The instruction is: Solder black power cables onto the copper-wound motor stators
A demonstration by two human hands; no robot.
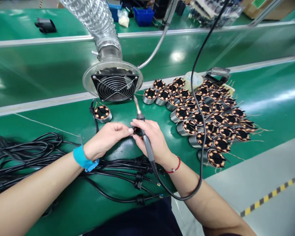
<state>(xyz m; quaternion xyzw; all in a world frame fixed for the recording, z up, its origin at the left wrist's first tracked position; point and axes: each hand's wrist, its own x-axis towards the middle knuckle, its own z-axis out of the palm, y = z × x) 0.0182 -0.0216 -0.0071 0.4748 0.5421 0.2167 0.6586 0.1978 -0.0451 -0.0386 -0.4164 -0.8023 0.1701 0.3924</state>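
Observation:
My left hand (110, 136), with a blue band at its wrist, pinches at a small dark part (137, 131) between my hands, mostly hidden by the fingers. My right hand (153, 139) holds a soldering iron (147, 144) in its grip, the metal tip pointing up and away near the fan. Its thumb and fingertips also meet the dark part. Beyond my left hand stands one copper-wound stator (103, 113) with a black cable beside it.
A fume extractor fan (116, 87) hangs beyond my hands. Several wound stators (206, 114) crowd the right of the green table (272, 95). Black cables (34, 157) lie at the left and under my hands. The iron's cord (199, 108) loops over the right arm.

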